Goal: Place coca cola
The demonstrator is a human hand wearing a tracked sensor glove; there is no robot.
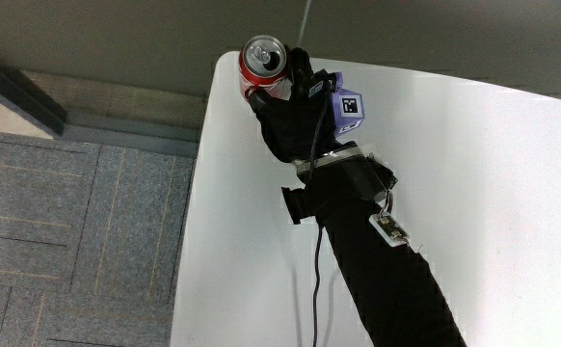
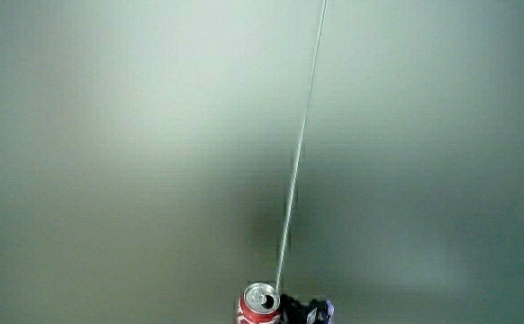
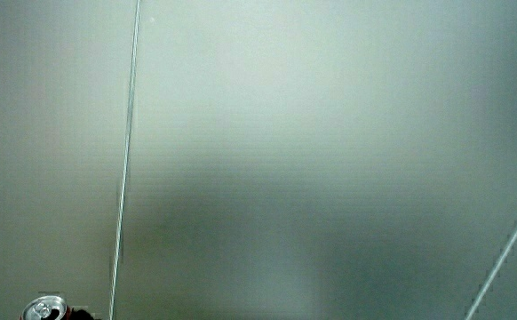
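Observation:
A red Coca-Cola can with a silver opened top stands upright at a corner of the white table, farther from the person than the forearm. The hand in its black glove, with the patterned cube on its back, is wrapped around the can's side. I cannot tell whether the can rests on the table or hangs just above it. Both side views show mostly a pale wall; the can's top peeks in, with a bit of the glove beside it.
The table's edge runs close by the can, and grey carpet floor lies below it. A cable hangs from the wrist along the forearm.

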